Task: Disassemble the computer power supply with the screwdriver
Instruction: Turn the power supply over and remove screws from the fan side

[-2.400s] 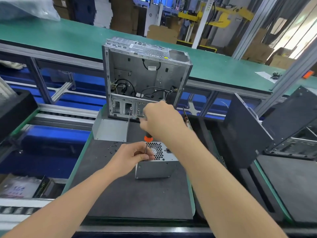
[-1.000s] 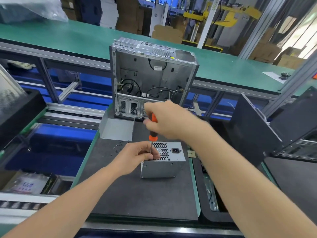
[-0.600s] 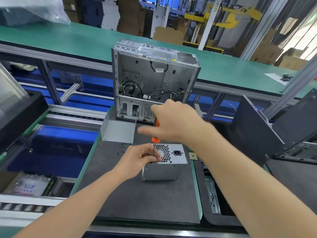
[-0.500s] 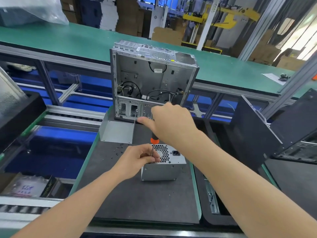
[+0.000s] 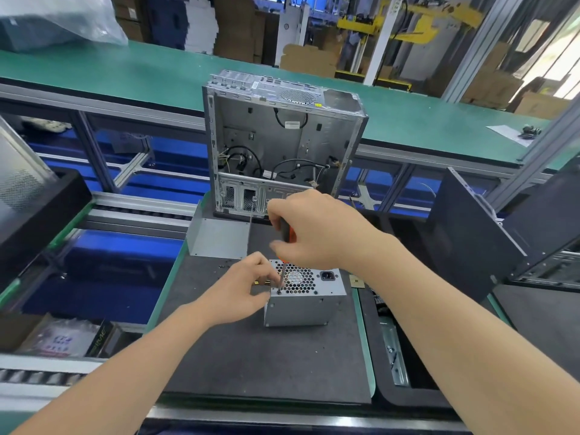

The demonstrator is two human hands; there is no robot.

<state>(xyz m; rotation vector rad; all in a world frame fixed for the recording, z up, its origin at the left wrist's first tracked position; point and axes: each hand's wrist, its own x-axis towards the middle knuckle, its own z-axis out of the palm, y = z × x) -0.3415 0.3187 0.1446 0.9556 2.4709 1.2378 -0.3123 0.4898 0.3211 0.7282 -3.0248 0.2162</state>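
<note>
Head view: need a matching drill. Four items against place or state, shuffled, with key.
Items
1. screwdriver
2. power supply
3. computer case
4. left hand

Place or state
A. lies on the dark mat, fan grille up
B. stands upright at the mat's far end, open side toward the camera
C. fingers curled at the tool's shaft, near the tip
D. handle gripped by the right hand, tip at a corner screw

Pairs: 1-D, 2-A, 3-B, 4-C

bright, even light; window glare (top right); edges bowed; fingers motion-blurred
</note>
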